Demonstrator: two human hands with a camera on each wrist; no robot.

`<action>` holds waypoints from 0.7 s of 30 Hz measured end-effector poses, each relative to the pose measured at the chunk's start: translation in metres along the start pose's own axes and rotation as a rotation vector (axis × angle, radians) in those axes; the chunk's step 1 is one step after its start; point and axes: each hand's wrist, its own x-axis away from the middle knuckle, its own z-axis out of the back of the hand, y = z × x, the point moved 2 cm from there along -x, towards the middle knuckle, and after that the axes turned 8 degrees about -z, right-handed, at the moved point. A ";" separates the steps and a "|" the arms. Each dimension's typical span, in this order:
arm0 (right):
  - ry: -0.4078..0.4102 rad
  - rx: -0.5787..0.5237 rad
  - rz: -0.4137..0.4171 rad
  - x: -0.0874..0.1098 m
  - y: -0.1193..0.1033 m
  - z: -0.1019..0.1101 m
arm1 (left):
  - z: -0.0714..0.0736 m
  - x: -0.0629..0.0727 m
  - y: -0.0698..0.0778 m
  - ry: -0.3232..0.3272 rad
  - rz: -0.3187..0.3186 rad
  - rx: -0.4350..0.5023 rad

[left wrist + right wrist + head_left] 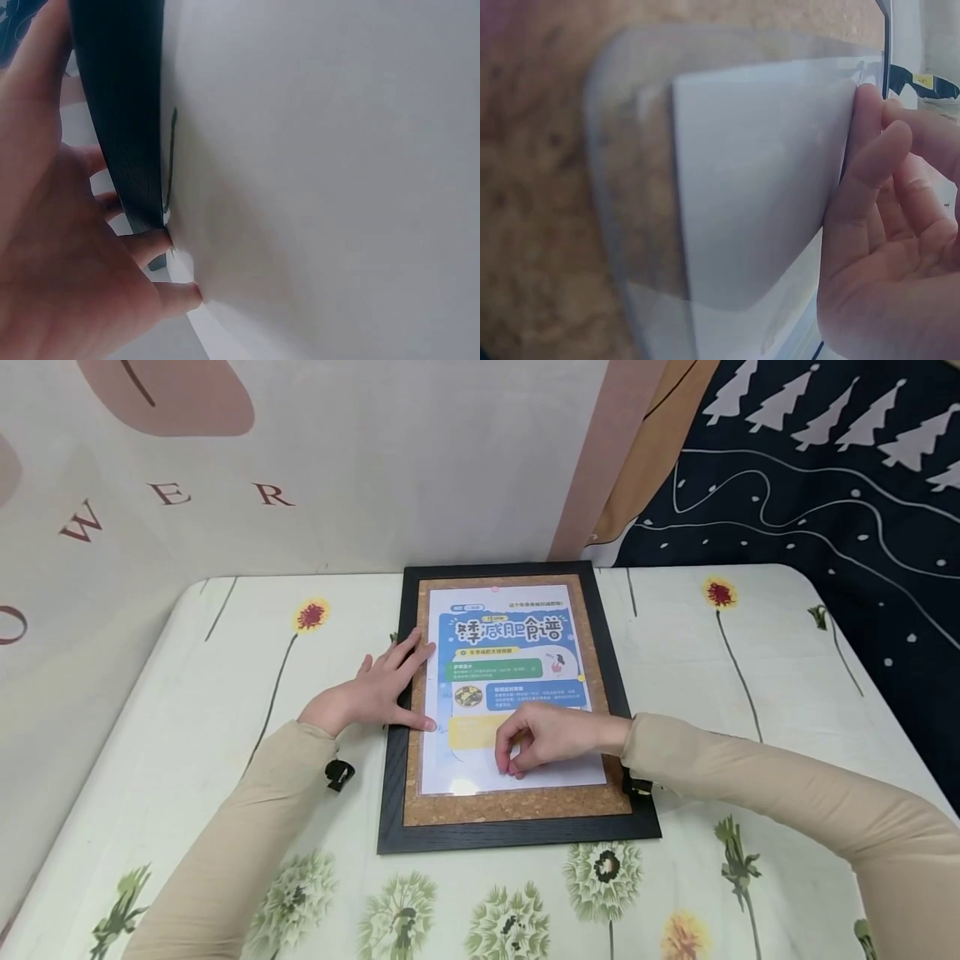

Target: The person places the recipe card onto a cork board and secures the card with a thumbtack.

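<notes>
A laminated poster [480, 693] with blue, green and yellow panels lies on a cork board [517, 810] in a black frame [517, 833]. My left hand [378, 689] rests across the frame's left edge, fingers spread, the thumb touching the poster's edge. In the left wrist view, fingertips [180, 296] of that hand touch the cloth beside the frame. Near the poster's lower middle, my right hand [551, 735] pinches a small clear pin-like thing [867, 75], mostly hidden by thumb and finger. The poster's clear laminated margin [622, 247] shows up close in the right wrist view.
A small pink pin [495, 589] sits at the poster's top middle. The flower-print cloth [247, 827] covers the table all round the frame. Behind it hang a pale curtain [390, 460] with letters and a dark one [810, 510] with white trees.
</notes>
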 end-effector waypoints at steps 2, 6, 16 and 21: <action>-0.006 -0.021 -0.018 0.000 -0.001 0.000 | 0.000 0.000 0.000 0.000 0.000 0.004; -0.012 -0.049 -0.047 -0.002 -0.002 0.001 | 0.000 0.000 0.001 0.001 0.000 0.008; -0.037 -0.073 -0.115 -0.003 -0.005 0.004 | 0.001 0.001 0.001 -0.002 0.002 0.015; -0.050 -0.054 -0.117 -0.003 -0.006 0.005 | 0.000 0.001 0.001 -0.002 0.001 0.010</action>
